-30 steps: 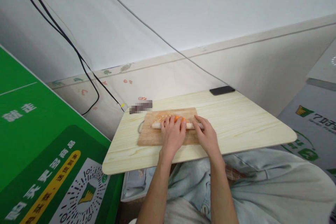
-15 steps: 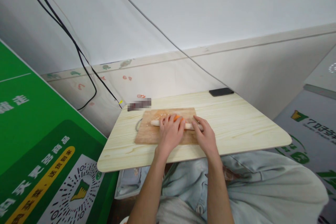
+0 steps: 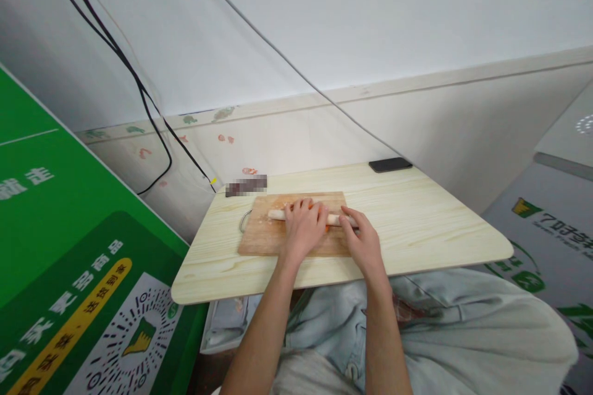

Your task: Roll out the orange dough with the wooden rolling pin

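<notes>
A pale wooden rolling pin lies crosswise on a wooden cutting board with a metal ring handle at its left. My left hand rests over the pin's middle, fingers bent across it. At the pin's right end, my right hand curls round it with the thumb on the near side. Beneath the pin, mostly covered by my left hand, is something orange; its kind cannot be made out. Pale crumbs or flour and orange smears mark the board near the pin's left end.
The board sits on a light wood-patterned table. A black phone lies at the back right, and a pixelated dark object at the back left. Black cables hang by the wall. A green panel stands close on the left.
My left hand has shifted slightly to the right along with the pin, and less of the orange thing shows beyond my fingers. The right hand has barely moved.
</notes>
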